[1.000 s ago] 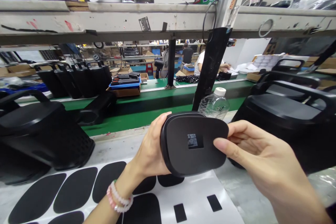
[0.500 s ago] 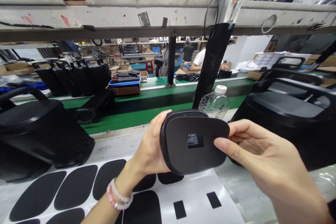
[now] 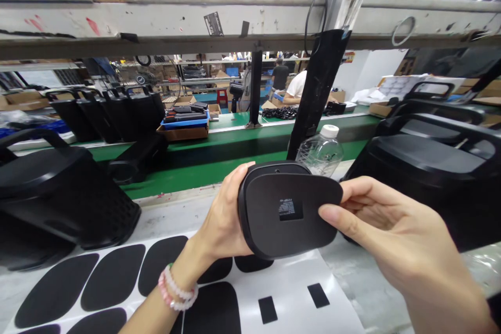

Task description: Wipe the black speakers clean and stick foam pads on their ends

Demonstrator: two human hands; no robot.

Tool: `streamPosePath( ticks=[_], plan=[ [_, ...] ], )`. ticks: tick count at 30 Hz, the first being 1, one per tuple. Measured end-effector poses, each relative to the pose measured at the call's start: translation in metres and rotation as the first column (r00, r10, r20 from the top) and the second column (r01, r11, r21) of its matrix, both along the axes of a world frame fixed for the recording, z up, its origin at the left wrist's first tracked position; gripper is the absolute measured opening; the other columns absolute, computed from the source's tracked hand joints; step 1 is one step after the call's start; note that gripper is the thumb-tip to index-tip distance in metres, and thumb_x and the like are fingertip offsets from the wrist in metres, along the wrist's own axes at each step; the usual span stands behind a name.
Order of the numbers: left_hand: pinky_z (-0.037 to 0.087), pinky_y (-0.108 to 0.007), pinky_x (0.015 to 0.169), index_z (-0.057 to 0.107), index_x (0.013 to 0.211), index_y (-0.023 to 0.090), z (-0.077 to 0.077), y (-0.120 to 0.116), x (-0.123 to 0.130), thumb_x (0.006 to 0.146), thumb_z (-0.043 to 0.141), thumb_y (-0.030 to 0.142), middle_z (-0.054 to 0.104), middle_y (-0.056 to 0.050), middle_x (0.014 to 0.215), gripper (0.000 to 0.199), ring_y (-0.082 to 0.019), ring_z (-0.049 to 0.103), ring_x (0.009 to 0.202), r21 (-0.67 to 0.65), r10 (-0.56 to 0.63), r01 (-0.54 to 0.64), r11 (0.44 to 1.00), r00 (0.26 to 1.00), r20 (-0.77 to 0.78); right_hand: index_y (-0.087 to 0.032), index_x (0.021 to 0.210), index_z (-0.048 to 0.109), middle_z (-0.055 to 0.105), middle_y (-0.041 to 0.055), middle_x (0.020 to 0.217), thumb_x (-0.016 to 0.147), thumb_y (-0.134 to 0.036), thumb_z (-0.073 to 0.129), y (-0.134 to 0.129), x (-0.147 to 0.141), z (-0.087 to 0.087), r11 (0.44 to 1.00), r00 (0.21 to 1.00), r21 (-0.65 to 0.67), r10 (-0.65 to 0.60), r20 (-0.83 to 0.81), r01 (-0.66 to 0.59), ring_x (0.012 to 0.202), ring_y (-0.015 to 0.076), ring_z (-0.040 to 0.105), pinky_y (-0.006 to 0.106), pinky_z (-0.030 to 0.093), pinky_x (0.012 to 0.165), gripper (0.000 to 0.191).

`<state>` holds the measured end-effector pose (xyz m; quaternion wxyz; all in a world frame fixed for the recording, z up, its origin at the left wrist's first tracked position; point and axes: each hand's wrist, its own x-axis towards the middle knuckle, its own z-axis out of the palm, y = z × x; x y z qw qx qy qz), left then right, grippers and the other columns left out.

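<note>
My left hand (image 3: 225,216) is wrapped around the left side of a black rounded device (image 3: 287,168), whose underside faces me. Between thumb and fingers, my right hand (image 3: 376,219) pinches the right edge of a black pad (image 3: 266,219) with a rectangular cutout. The pad lies over most of the device's underside, and small printed text shows through the cutout. Along the top, a strip of the device with a small hole stays uncovered. Below my hands, a white backing sheet (image 3: 297,284) carries several black rounded pads (image 3: 113,276).
Black handled speaker-like units stand at the left (image 3: 58,188) and right (image 3: 426,177). A clear bottle (image 3: 321,151) with a white cap is behind the device, beside a black post (image 3: 319,88). A green conveyor (image 3: 188,162) runs behind. Overhead spans a shelf (image 3: 164,18). A person in white sits farther back.
The view has tilted slightly. Both hands keep the same hold, and the pad's upper edge sits slightly lower against the device, showing a little more of the hole.
</note>
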<state>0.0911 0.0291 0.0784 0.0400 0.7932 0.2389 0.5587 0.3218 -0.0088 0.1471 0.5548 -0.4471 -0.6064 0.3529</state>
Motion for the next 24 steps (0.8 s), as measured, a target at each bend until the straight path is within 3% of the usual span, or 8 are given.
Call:
streamPosePath(
  ticks=[7,16,24],
  plan=[
    [0.041,-0.066,0.108,0.009,0.156,0.033,0.0013,-0.0003,0.0006,0.060,0.086,0.052,0.040,-0.015,0.151,0.124,-0.042,0.045,0.134,0.011,0.008,-0.008,1.000,1.000,-0.011,-0.023,0.075,0.068,0.065,0.0001,0.068,0.059,-0.039,0.087,0.0015,-0.0003,0.0006,1.000,1.000,-0.006,-0.017,0.010,0.017,0.059,0.0157,0.061,0.021,0.052,0.052,0.029],
    [0.043,-0.063,0.108,0.006,0.157,0.027,0.0025,-0.0005,-0.0001,0.061,0.087,0.044,0.038,-0.018,0.150,0.126,-0.040,0.046,0.134,0.057,0.021,-0.018,0.998,0.999,-0.047,-0.025,0.076,0.069,0.065,-0.0023,0.067,0.061,-0.037,0.087,-0.0003,-0.0005,-0.0015,0.999,0.999,0.013,-0.034,0.025,0.033,0.058,0.0132,0.060,0.018,0.051,0.052,0.026],
    [0.040,-0.064,0.110,0.007,0.157,0.030,0.0017,-0.0007,0.0015,0.064,0.084,0.047,0.039,-0.017,0.150,0.122,-0.040,0.045,0.135,0.024,0.007,-0.006,1.000,1.000,-0.028,-0.025,0.076,0.068,0.064,-0.0023,0.067,0.063,-0.039,0.086,-0.0023,0.0003,-0.0011,0.999,0.997,0.018,-0.037,0.065,0.036,0.058,0.0124,0.060,0.017,0.050,0.052,0.026]
  ],
)
